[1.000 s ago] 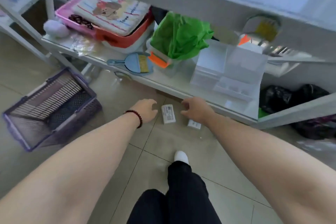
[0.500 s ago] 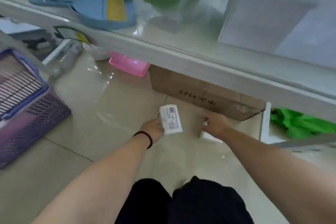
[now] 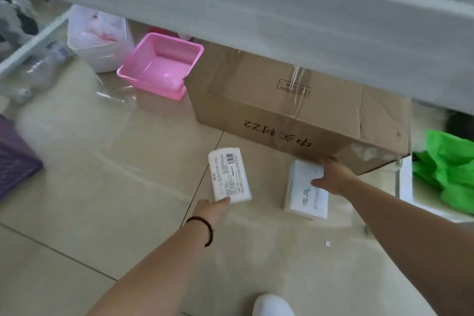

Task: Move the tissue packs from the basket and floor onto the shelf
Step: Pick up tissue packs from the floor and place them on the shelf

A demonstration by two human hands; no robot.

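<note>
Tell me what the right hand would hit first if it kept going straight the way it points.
The right hand, resting on a tissue pack, points toward the cardboard box. The box's near face would likely come first; the fingertips look almost against it, though depth is unclear.

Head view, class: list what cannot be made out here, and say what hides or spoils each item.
- Left hand: its fingers, behind the tissue pack it grips.
- Small print on that pack: too small to read.
- Shelf top: seen from below its edge, so its contents are hidden.
- Purple basket: cut off by the left edge and blurred, inside unseen.
- Cardboard box rear: hidden under the shelf.
</note>
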